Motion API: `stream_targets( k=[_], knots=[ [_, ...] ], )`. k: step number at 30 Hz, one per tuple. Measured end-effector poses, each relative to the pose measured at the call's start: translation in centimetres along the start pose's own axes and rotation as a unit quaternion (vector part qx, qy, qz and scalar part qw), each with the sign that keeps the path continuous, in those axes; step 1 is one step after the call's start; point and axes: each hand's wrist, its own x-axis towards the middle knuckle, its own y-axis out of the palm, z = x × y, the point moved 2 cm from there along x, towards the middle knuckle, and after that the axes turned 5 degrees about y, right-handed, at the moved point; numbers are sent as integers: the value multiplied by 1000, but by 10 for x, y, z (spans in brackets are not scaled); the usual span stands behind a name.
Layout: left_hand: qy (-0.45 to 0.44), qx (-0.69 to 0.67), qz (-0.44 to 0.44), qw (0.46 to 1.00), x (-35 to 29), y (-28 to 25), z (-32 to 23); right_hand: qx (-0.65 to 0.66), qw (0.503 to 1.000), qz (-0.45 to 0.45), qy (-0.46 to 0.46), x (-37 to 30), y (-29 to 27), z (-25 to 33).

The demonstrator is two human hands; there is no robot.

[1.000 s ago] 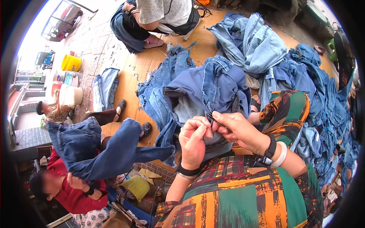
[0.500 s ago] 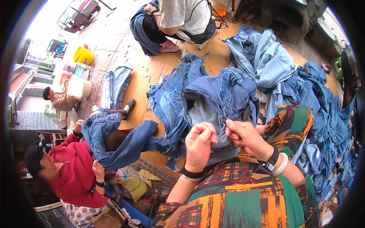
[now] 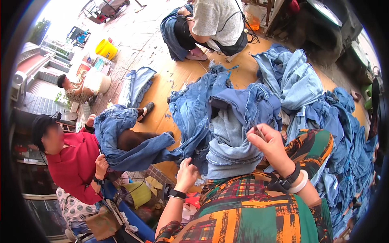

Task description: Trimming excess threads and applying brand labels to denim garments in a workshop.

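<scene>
Denim garments lie across my lap, one with its pale inner side [image 3: 229, 141] turned out and a blue pocket lining [image 3: 231, 97] above it. My right hand [image 3: 269, 146] is raised over the right part of this denim, pinching a small dark tool [image 3: 257, 131] whose exact kind I cannot make out. Lower left, beside a frayed denim edge, my left hand [image 3: 187, 175] has its fingers curled. Whether a thread or some cloth is between them does not show. A strip of darker denim [image 3: 150, 152] runs from near my left hand to the co-worker on the left.
A large heap of jeans [image 3: 344, 162] lies at my right, with light denim [image 3: 291, 77] farther off. The co-worker in red [image 3: 79, 162] holds denim at left; another person [image 3: 210, 24] crouches ahead. Yellow boards [image 3: 162, 93] cover the ground. A yellow bucket [image 3: 106, 49] stands far left.
My left hand has moved away from my right hand, down and to the left. My right hand has stayed over the denim with the small tool. The view has shifted slightly.
</scene>
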Motion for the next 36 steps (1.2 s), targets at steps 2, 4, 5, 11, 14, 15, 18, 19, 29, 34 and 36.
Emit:
stream_targets(
  k=[2, 4, 5, 11, 14, 15, 18, 19, 29, 34, 36],
  knots=[
    [-32, -115, -8, 993, 13, -8, -1, -112, 990, -28, -77, 15, 3, 15],
    [-62, -171, -64, 981, 33, -25, -22, -190, 974, -47, -117, 32, 10, 30],
    [38, -101, -120, 987, 44, -33, -32, -194, 972, -46, -121, 43, 15, 33],
    [103, -262, -234, 931, 119, -74, -109, -353, 895, -83, -262, 95, 22, 20],
    [103, -277, -236, 926, 150, -80, -134, -256, 939, -50, -225, 87, 17, 26],
    [125, -273, -238, 924, 158, -79, -136, -194, 964, -25, -178, 81, 16, 31],
    [89, -344, -184, 916, 172, -75, -126, -120, 985, -36, -122, 61, 8, 51],
    [34, -412, -126, 902, 176, -69, -122, -82, 990, -52, -104, 56, 3, 55],
    [-73, -813, -50, 575, 193, -61, -132, 27, 995, -60, -72, 55, -39, 46],
    [-154, -771, -26, 618, 205, -38, -115, 22, 999, -36, -32, 55, -27, 47],
    [-111, -689, -98, 709, 201, -41, -116, 8, 999, -33, -36, 56, -18, 51]
  ],
)
